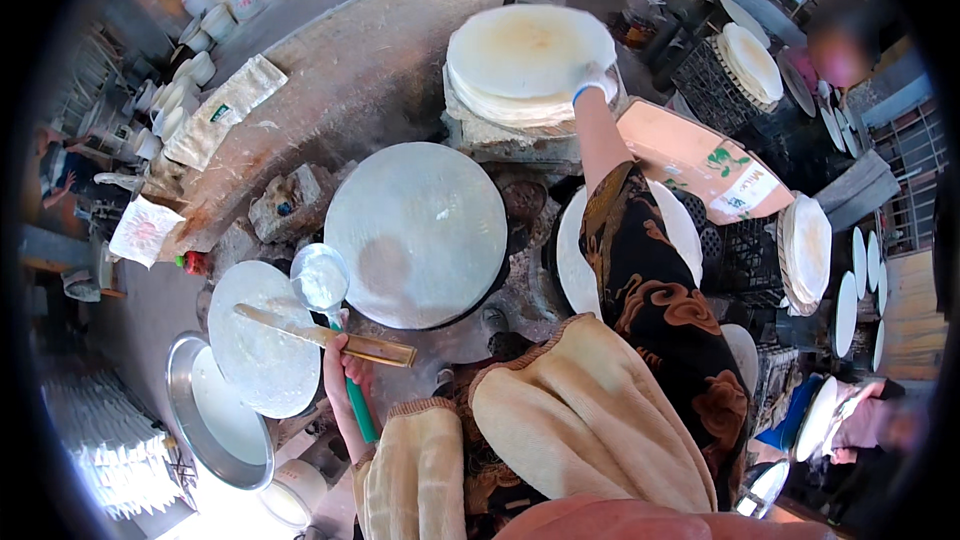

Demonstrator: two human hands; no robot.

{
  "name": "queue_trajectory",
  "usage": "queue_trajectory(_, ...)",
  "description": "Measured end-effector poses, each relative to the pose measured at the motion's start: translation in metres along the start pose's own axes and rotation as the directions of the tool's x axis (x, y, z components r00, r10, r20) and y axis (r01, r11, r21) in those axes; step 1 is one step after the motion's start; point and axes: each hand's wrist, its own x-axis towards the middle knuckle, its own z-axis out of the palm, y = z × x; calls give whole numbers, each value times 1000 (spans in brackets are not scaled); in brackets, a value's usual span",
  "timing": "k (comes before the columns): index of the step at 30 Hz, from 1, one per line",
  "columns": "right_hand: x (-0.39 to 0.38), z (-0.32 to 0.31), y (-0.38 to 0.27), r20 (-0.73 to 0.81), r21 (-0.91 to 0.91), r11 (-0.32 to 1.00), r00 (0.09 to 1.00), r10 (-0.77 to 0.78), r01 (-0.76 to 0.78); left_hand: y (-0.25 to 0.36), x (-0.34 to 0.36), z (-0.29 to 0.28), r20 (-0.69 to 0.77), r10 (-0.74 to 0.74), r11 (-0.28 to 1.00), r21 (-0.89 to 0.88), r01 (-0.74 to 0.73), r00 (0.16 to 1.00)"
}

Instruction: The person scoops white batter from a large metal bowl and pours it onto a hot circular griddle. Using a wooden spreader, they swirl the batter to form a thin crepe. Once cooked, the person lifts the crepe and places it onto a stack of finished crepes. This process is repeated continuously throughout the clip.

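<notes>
left hand (357,368) gripped green-handled ladle (320,280) | gloved right hand (595,81) blurred at pale stack (528,55), I couldn't tell grip | sleeve (650,275) part-hid disc (577,252)

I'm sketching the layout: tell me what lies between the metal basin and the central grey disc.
Head view: a smaller disc, a wooden stick partly over it, and a ladle's bowl.
</notes>
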Motion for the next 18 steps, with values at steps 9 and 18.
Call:
queue_trajectory(9,106,-50,57,343,-677,708,937,62,201,-12,30,14,10,-44,997,-55,45,999)
queue_trajectory(18,58,-47,53,326,-639,760,937,124,122,-4,26,27,90,-94,994,-42,98,992)
